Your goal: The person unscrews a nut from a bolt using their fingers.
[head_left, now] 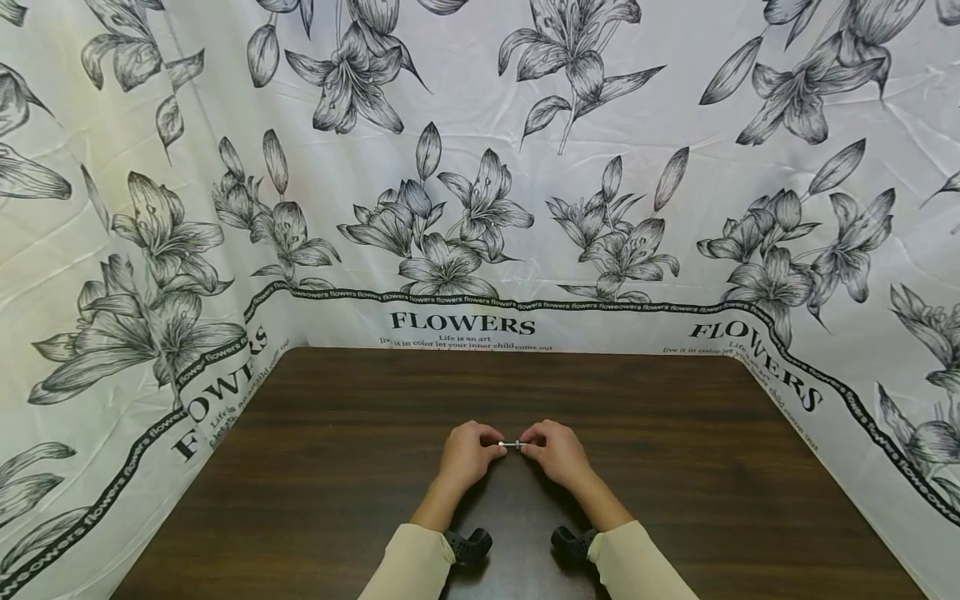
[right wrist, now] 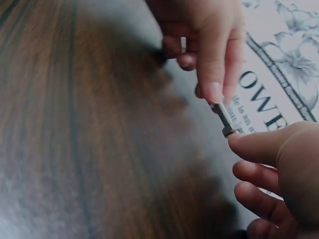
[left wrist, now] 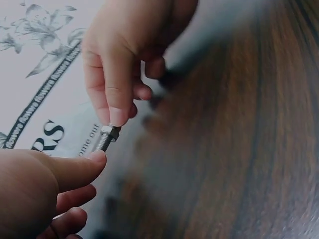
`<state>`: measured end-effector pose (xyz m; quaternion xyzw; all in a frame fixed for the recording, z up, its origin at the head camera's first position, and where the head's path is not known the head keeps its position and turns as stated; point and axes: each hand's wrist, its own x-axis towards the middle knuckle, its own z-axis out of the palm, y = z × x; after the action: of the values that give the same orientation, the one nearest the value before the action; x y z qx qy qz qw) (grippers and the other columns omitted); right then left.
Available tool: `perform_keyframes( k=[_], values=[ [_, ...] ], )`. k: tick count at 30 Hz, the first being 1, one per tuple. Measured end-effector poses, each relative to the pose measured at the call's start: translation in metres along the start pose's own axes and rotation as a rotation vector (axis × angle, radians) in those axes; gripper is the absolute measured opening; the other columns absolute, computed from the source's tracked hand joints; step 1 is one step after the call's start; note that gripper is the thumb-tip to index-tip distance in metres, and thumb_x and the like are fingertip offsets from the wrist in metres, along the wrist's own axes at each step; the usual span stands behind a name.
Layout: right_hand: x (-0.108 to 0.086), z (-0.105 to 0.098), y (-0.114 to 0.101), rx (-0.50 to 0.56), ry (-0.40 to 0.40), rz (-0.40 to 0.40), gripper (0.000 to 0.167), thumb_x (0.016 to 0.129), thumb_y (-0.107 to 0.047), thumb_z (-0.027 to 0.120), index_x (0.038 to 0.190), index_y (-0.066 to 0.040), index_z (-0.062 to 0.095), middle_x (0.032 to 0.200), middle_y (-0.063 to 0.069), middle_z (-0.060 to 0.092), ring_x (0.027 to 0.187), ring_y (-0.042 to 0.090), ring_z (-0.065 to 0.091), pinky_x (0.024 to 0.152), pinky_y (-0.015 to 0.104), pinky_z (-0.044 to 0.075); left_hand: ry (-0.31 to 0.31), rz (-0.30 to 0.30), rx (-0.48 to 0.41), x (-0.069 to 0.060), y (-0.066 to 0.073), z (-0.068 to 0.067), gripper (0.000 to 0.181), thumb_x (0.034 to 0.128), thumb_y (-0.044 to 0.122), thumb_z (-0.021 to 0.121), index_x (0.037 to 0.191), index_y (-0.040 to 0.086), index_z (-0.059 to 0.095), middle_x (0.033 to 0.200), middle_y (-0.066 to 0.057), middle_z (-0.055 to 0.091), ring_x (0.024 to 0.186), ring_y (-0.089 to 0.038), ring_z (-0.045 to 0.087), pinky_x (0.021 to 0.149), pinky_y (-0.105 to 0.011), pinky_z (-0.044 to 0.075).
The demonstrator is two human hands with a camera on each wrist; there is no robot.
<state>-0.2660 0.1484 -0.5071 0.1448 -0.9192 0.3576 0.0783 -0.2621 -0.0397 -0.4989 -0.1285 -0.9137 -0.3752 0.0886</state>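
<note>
A small metal bolt (head_left: 509, 444) is held level between both hands, just above the table. My left hand (head_left: 467, 454) pinches one end of it between thumb and fingertips. At the other end, my right hand (head_left: 557, 452) pinches it the same way. Threads show on the shank in the left wrist view, and a hexagonal nut (left wrist: 110, 131) sits on it close against the right fingertips. The right wrist view shows the same nut (right wrist: 229, 130) beside the right thumb. Both bolt ends are covered by fingers.
The dark wood-grain table (head_left: 360, 417) spreads around the hands. A white cloth (head_left: 600, 329) printed with flowers and lettering hangs behind it and along both sides. Dark wrist mounts (head_left: 471, 546) sit at both cuffs.
</note>
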Motion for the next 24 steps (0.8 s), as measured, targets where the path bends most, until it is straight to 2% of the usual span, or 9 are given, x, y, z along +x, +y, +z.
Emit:
perform_keyframes(
  k=[4, 8, 16, 24],
  values=[
    [-0.001, 0.000, 0.002, 0.104, 0.022, -0.009, 0.007, 0.083, -0.013, 0.077, 0.083, -0.017, 0.072, 0.079, -0.010, 0.060, 0.075, 0.011, 0.055, 0.070, 0.032, 0.047, -0.016, -0.003, -0.077, -0.002, 0.001, -0.003, 0.010, 0.0789, 0.018, 0.081, 0.087, 0.013, 0.077, 0.087, 0.002, 0.071, 0.091, -0.024, 0.064, 0.078, -0.042, 0.049],
    [-0.002, 0.000, 0.002, 0.182, 0.034, 0.006, 0.008, 0.083, -0.011, 0.077, 0.084, -0.018, 0.072, 0.083, -0.009, 0.063, 0.078, 0.012, 0.058, 0.071, 0.031, 0.048, -0.013, 0.004, -0.136, -0.003, 0.000, -0.006, 0.011, 0.0804, 0.017, 0.080, 0.089, 0.011, 0.077, 0.087, 0.003, 0.072, 0.087, -0.020, 0.064, 0.074, -0.039, 0.049],
    [0.001, 0.001, -0.002, 0.310, 0.073, -0.033, 0.006, 0.085, -0.009, 0.075, 0.087, -0.014, 0.072, 0.085, -0.006, 0.066, 0.077, 0.013, 0.058, 0.068, 0.027, 0.048, 0.046, 0.040, -0.224, 0.001, -0.002, -0.013, 0.013, 0.0816, 0.013, 0.079, 0.092, 0.006, 0.077, 0.084, 0.003, 0.072, 0.076, -0.013, 0.063, 0.066, -0.029, 0.049],
    [-0.005, -0.023, -0.043, 0.475, 0.200, -0.035, 0.004, 0.086, 0.002, 0.070, 0.090, 0.002, 0.070, 0.082, 0.008, 0.067, 0.073, 0.017, 0.058, 0.064, 0.026, 0.047, 0.074, 0.045, -0.348, 0.008, 0.009, -0.024, 0.012, 0.0834, 0.014, 0.077, 0.095, 0.010, 0.077, 0.083, 0.005, 0.071, 0.075, -0.010, 0.064, 0.066, -0.028, 0.051]
  ],
)
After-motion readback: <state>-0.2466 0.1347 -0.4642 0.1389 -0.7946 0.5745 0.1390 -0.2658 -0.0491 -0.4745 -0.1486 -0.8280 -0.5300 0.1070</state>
